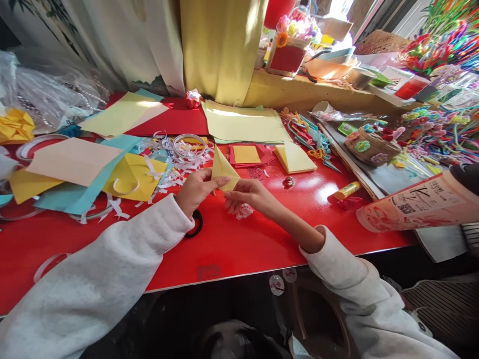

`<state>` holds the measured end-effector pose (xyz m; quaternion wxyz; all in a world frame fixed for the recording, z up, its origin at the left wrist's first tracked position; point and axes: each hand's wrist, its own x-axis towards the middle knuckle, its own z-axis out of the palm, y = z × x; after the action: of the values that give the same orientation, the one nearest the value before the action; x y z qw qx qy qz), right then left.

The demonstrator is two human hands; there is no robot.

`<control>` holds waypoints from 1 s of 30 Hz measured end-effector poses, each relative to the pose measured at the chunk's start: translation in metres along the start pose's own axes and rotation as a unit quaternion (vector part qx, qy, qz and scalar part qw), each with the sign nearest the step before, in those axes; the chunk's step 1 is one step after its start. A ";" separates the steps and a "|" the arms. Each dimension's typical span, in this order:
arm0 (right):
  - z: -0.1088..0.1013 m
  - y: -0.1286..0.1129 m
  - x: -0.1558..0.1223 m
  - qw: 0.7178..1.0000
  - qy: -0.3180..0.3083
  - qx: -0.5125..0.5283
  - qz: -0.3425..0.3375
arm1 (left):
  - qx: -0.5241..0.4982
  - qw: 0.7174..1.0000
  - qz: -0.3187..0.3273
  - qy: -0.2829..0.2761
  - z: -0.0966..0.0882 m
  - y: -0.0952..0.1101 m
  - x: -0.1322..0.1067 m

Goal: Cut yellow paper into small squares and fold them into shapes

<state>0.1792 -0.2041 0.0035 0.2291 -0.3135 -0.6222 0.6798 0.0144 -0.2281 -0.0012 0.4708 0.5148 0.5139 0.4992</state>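
Note:
A small pale yellow folded paper (pixel 223 168) with a pointed top is held up over the red table. My left hand (pixel 197 189) pinches its lower left side, thumb lying across the front. At its lower right corner, the fingers of my right hand (pixel 251 196) are closed on the edge. Below my right hand lies a crumpled pink-and-white piece (pixel 244 211). A black ring-shaped object (pixel 195 223) sits partly behind my left wrist. Beyond my hands are a yellow square of paper (pixel 246 154) on red sheets and a stack of pale yellow squares (pixel 297 158).
Loose coloured sheets (pixel 75 162) and white paper strips (pixel 189 159) cover the left side of the red table (pixel 239 254). Large pale yellow sheets (pixel 245 123) lie at the back. On the right are a glue stick (pixel 347 190), a tilted drink cup (pixel 419 202) and a decorated basket (pixel 372 144).

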 end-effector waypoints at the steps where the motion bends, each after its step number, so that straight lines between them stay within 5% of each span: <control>1: 0.000 0.000 0.000 1.000 -0.005 -0.005 0.004 | 0.001 1.000 -0.003 0.002 0.000 0.000 0.000; 16: 0.002 -0.001 -0.001 0.999 -0.021 -0.013 0.022 | -0.051 0.998 -0.019 -0.022 -0.001 -0.002 0.000; 30: 0.002 -0.001 -0.005 0.997 -0.054 -0.035 -0.034 | -0.139 0.989 -0.056 -0.016 -0.002 0.005 -0.002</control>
<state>0.1810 -0.2088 0.0055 0.2074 -0.2630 -0.6671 0.6655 0.0125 -0.2306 0.0040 0.5734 0.4225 0.4602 0.5300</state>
